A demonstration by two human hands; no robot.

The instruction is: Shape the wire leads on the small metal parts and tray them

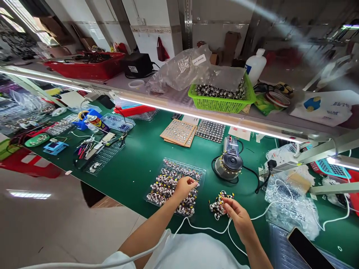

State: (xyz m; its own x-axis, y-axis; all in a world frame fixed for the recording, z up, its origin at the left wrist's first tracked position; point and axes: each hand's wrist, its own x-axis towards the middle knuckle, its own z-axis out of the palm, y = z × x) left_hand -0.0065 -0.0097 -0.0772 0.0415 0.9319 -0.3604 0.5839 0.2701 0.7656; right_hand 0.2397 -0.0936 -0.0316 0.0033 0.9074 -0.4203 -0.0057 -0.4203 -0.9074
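Nearest, a black phone (305,246) to the right and a white cable (206,227) looped across the green table (120,190). Just beyond the cable, a loose pile (217,210) of small rounded parts, white, silvery and dark, with bits of yellow, tangled together. Beside it to the left, a clear tray (203,173) packed with rows of similar parts (161,186), glossy white and dark, also flecked with yellow. Right hand (238,215) at the pile's right side, fingers bent toward it; too small to tell whether apart or clamped on a part. Left hand (184,188) above the tray's right half, thumb and fingertips drawn together; impossible to tell whether on a part. Farther off, a round-topped device (230,162) with a black cord, then tan boards (178,131) beside a dotted sheet (210,130). Farthest, on the shelf, a green basket (224,104) of shiny balls.
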